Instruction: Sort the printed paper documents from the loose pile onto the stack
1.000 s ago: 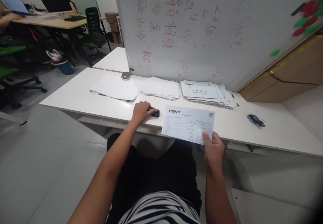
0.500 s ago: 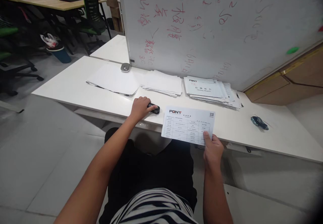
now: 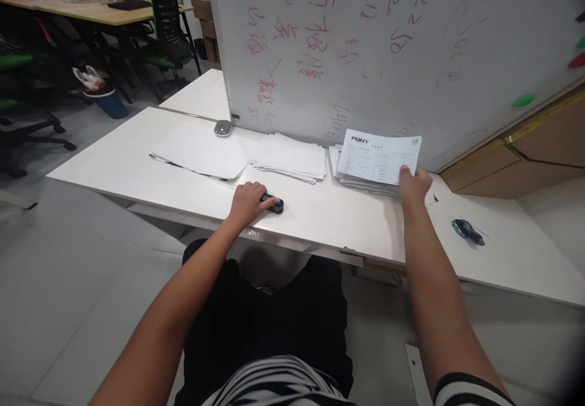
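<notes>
My left hand [image 3: 249, 203] rests on the white desk, its fingers wrapped round a black stapler [image 3: 275, 205]. Over the right-hand stack of papers [image 3: 365, 184] is a printed sheet [image 3: 381, 159] with a PONY heading and a table of text. My right hand [image 3: 414, 183] pinches this sheet by its lower right corner, thumb on top. The sheet covers most of the stack, and I cannot tell whether it touches it. A middle stack of white paper [image 3: 292, 156] and a wider left stack [image 3: 201, 150] lie beside it.
A whiteboard [image 3: 283, 107] with red writing stands along the back of the desk [image 3: 315, 223]. At the far left is a grey rounded device [image 3: 222, 128]; at the right, a dark shiny object [image 3: 468, 231]. Cardboard boxes [image 3: 489, 171] lean at the right. A blue bin [image 3: 109, 102] stands behind.
My right hand has carried the printed sheet forward and right, from the desk's front edge to above the right-hand stack. The left hand stays on the stapler.
</notes>
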Demonstrator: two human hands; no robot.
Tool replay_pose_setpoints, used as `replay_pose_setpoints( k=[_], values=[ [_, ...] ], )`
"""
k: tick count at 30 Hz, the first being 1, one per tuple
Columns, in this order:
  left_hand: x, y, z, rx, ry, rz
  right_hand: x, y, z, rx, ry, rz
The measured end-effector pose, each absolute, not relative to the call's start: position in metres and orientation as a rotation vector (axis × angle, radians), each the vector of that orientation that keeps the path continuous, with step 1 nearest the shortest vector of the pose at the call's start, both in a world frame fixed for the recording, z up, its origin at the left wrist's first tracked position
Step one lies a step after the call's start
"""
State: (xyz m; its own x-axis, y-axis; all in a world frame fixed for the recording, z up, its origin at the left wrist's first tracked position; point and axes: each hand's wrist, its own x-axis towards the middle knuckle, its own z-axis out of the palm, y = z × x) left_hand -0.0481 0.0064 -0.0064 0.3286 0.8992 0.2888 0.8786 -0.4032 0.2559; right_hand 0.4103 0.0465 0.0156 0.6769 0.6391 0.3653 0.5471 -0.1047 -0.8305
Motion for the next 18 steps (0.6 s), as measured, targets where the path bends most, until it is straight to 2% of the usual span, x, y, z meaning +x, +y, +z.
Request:
replay_pose_setpoints(
  k=[4,8,13,15,18],
  values=[
    [-0.048,0.007,-0.007,2.543,1.723,0.596,0.398,0.075,0.022,-2.062,-0.957,-0.101],
    [-0.047,0.007,-0.006,2.540,1.722,0.591,0.321,0.079,0.016,-1.821,-1.339,-0.357],
    [-0.046,0.006,-0.003,2.518,1.735,0.616,0.220,0.084,-0.007,-1.655,-2.039,-0.010],
    [-0.046,0.006,-0.003,2.514,1.735,0.610,0.203,0.085,-0.017,-1.702,-2.134,0.116],
    [-0.046,0.005,-0.003,2.522,1.724,0.616,0.200,0.082,-0.026,-1.722,-2.143,0.112]
  ],
)
